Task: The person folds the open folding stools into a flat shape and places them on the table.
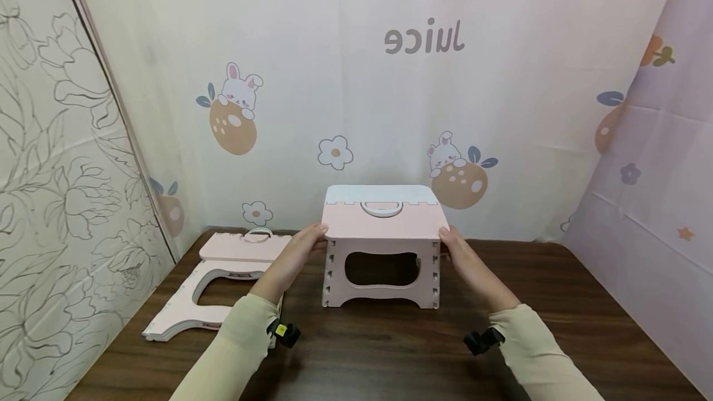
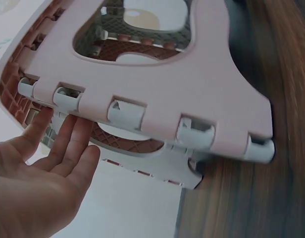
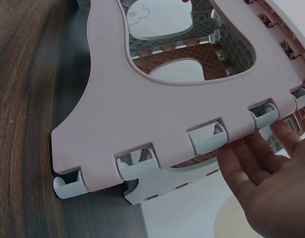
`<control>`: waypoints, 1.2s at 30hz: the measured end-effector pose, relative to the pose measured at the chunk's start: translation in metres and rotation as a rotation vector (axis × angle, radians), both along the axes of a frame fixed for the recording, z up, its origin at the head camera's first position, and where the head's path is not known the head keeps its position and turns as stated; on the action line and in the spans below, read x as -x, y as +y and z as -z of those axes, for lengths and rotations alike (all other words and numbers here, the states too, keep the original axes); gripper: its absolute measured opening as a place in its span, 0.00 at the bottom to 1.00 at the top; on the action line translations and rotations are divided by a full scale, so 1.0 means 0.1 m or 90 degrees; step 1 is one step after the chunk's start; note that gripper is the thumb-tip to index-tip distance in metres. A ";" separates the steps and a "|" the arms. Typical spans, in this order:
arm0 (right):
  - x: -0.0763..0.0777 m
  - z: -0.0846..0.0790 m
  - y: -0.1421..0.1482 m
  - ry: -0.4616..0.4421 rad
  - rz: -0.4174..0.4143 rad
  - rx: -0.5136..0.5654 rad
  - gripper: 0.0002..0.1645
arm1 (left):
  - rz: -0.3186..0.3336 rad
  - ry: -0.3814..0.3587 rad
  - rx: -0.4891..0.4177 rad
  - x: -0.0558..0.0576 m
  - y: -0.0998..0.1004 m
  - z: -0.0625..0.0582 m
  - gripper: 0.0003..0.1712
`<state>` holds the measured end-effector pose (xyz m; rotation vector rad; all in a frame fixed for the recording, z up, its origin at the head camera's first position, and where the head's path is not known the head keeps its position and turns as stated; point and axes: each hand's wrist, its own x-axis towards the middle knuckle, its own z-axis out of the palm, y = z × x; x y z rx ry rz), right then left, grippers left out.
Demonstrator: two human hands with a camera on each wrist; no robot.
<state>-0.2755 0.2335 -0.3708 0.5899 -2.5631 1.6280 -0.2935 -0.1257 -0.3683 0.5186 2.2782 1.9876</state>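
Btwn 2 hands: 1 stool of 2

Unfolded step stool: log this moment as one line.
unfolded step stool: upright | left hand: grips stool's left edge | right hand: grips right edge | folded step stool: on wooden table, left

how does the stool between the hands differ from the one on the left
The standing stool is opened out and upright; the folded stool lies flat on the table. The left hand and right hand hold the standing stool's sides, while neither grips the folded stool. The standing stool's top shows pink and white sections; only a pink one shows on the folded stool. Both have a loop handle and a large cut-out.
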 end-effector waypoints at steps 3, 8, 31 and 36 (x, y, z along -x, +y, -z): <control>0.00 0.01 0.01 0.000 -0.007 -0.003 0.36 | -0.027 0.005 0.032 -0.03 0.00 0.00 0.38; 0.00 0.01 0.03 0.000 -0.033 0.003 0.37 | -0.018 0.020 0.053 -0.03 -0.01 0.01 0.37; -0.06 0.22 0.12 -0.034 0.011 -0.104 0.37 | 0.018 -0.004 0.186 -0.12 -0.11 0.14 0.40; -0.06 0.32 0.12 -0.048 0.025 -0.120 0.37 | -0.014 0.011 0.236 -0.13 -0.11 0.21 0.40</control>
